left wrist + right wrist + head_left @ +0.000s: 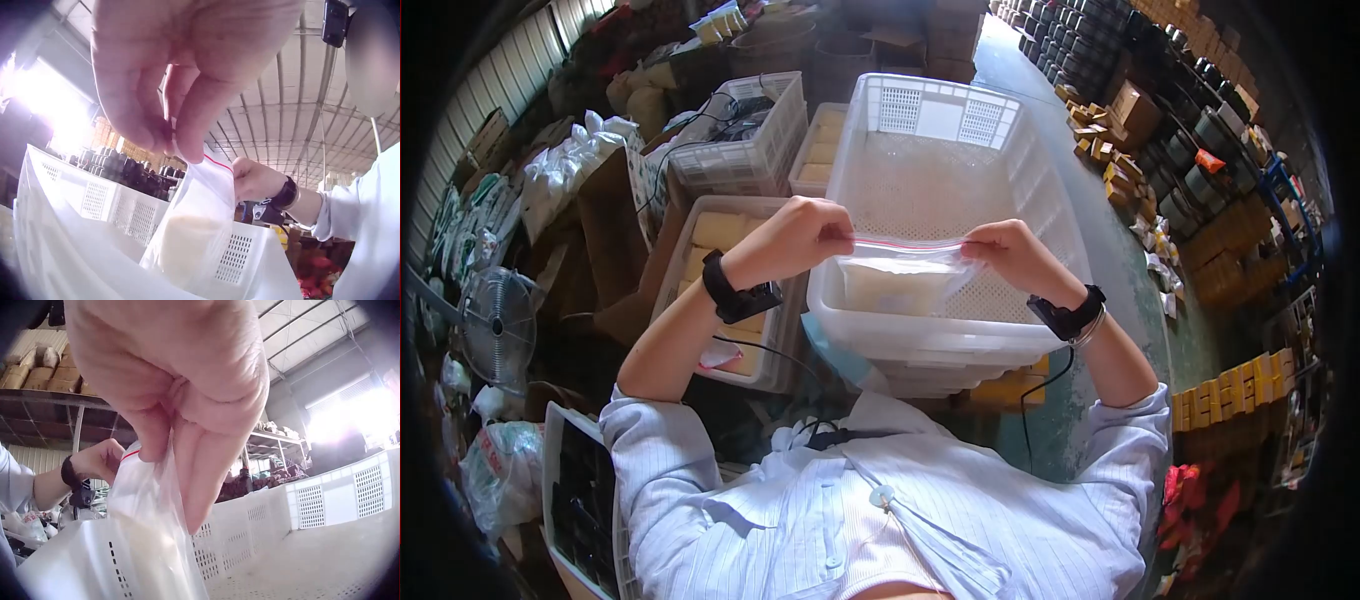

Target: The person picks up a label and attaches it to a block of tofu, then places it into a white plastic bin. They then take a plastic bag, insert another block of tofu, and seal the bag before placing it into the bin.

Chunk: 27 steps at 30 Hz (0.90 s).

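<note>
- One clear bag, pale block inside, by near edge of white crate.
- Your left hand pinches its left top end; your right hand, the right.

The pale contents of the zip bag by the near edge of the white crate are too blurred to identify.
</note>
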Available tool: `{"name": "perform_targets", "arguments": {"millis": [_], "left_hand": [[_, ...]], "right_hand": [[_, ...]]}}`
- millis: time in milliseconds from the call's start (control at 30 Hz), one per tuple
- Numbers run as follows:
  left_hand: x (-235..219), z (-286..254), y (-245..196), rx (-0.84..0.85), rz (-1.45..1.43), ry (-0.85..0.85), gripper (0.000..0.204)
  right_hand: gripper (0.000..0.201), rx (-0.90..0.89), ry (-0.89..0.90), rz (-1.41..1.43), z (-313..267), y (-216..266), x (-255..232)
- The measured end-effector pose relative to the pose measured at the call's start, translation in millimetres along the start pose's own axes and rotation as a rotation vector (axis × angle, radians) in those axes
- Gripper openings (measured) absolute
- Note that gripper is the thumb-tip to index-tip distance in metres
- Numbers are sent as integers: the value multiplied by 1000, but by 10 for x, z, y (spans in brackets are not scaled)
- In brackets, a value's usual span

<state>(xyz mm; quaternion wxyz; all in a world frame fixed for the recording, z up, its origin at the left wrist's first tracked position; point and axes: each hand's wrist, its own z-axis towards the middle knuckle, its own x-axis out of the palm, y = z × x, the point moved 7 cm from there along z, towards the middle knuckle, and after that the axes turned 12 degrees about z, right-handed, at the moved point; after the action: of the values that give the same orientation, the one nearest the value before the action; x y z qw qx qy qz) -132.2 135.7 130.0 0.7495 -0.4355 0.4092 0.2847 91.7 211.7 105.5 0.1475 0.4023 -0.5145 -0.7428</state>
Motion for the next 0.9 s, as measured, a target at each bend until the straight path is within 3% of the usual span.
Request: {"name": "perform_targets", "arguments": {"millis": [300, 433, 900], "left_hand": [[-29, 52, -76, -2, 63, -17, 8], [-35, 87, -88, -31, 30, 22, 7], [159, 270, -342, 159, 154, 23, 7]], "right_hand": [[18, 13, 0, -43, 58, -4, -22], [13, -104, 15, -157, 87, 246, 82], [11, -99, -30, -222, 135, 306, 83]]}}
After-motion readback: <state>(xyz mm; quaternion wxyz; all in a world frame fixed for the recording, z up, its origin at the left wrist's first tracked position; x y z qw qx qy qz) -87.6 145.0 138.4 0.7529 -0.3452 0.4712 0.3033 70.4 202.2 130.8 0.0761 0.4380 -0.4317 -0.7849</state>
